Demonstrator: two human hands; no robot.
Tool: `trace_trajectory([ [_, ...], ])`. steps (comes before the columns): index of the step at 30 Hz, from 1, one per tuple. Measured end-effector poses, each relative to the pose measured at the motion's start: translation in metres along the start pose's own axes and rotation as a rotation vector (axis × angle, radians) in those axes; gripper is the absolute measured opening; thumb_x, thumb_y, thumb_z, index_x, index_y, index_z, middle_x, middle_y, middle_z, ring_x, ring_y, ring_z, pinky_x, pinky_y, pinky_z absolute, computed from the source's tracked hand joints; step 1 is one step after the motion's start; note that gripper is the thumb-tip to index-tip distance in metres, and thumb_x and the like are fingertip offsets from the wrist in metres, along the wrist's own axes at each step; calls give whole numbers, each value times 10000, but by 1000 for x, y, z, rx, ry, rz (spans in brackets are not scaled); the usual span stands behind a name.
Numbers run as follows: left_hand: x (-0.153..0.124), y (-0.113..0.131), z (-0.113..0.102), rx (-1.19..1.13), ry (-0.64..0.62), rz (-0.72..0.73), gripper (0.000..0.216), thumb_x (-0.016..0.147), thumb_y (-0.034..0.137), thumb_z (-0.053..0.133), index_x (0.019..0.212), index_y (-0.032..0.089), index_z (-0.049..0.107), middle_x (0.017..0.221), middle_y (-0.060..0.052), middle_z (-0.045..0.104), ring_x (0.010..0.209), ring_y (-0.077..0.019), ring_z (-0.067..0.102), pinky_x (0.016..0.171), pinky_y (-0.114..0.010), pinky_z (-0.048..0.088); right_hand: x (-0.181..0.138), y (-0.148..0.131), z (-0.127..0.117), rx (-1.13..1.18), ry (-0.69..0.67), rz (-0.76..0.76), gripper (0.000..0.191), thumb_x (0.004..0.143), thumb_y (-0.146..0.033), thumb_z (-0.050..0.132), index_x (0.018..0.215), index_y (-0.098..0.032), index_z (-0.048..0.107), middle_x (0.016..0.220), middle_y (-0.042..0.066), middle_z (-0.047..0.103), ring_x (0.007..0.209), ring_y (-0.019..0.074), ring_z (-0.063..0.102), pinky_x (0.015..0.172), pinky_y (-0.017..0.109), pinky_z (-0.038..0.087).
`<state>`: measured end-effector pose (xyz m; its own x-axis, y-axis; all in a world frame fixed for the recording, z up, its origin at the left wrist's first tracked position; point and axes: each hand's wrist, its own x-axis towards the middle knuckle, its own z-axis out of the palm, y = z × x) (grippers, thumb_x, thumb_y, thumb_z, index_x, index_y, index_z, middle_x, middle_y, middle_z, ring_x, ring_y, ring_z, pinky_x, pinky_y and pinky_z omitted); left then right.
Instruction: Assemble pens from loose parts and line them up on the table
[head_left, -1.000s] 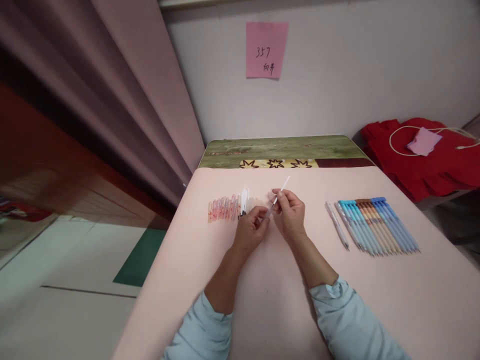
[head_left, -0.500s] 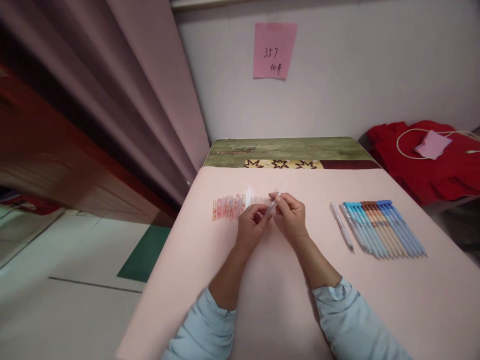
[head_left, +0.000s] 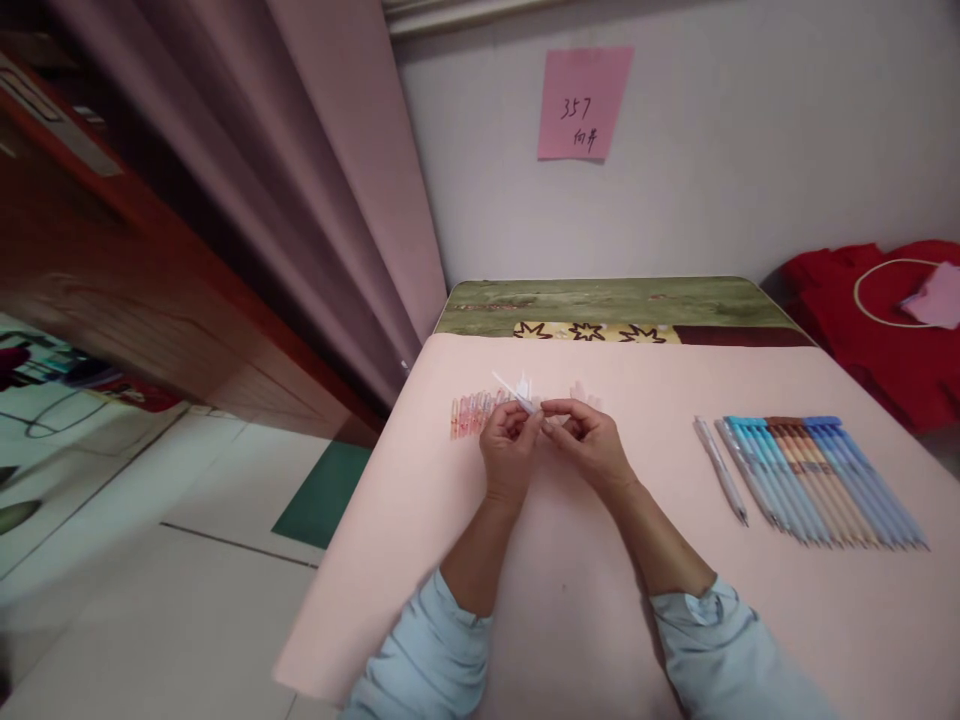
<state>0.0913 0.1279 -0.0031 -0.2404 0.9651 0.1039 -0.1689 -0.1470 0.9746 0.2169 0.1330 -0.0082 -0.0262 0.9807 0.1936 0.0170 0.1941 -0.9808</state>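
My left hand (head_left: 510,445) is closed in a pinch on a thin white stick (head_left: 509,387), perhaps a pen part, which slants up to the left. The fingertips of my right hand (head_left: 589,440) meet it at the stick's lower end, thumb and forefinger pinched; that end is mostly hidden. Behind my left hand lies a row of short clear tubes with pink and orange patterns (head_left: 469,413), with white slim pieces (head_left: 524,383) beside them. Small pale translucent pieces (head_left: 581,392) lie beyond my right hand, partly covered by it.
On the right of the pink-covered table (head_left: 600,620) lies a row of blue, brown and turquoise pens (head_left: 825,480), with a single greyish pen (head_left: 721,470) to their left. Red cloth (head_left: 847,320) lies past the right edge. A curtain (head_left: 352,180) hangs at left.
The white stick has swung from pointing up-right to pointing up-left. My fingertips have come closer together. The view has turned slightly left, and pale pieces behind my right hand now show more.
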Motion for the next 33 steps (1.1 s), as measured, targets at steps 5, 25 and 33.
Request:
trace_trajectory([
  [5, -1, -2, 0, 73, -29, 36, 250, 721, 369, 759, 817, 197, 607, 666, 29, 584, 595, -110, 536, 587, -246, 450, 1, -1, 3, -15, 14, -31, 261, 744, -351, 733, 960, -204, 744, 529, -50, 549, 426, 69, 361, 418, 212, 300],
  [25, 19, 6, -24, 75, 180, 64, 255, 811, 388, 647, 946, 172, 623, 729, -3, 610, 590, -102, 528, 575, -238, 439, -1, 2, -2, -350, 143, -140, 198, 826, -421, 678, 896, -243, 729, 742, 11, 700, 636, 147, 594, 618, 263, 463],
  [33, 56, 1, -95, 366, 563, 145, 135, 738, 241, 620, 853, 172, 640, 717, 17, 545, 639, -117, 488, 640, -252, 415, 7, 8, -9, -117, 574, -109, 314, 835, -448, 641, 953, -173, 736, 931, 90, 714, 860, 217, 640, 780, 350, 505],
])
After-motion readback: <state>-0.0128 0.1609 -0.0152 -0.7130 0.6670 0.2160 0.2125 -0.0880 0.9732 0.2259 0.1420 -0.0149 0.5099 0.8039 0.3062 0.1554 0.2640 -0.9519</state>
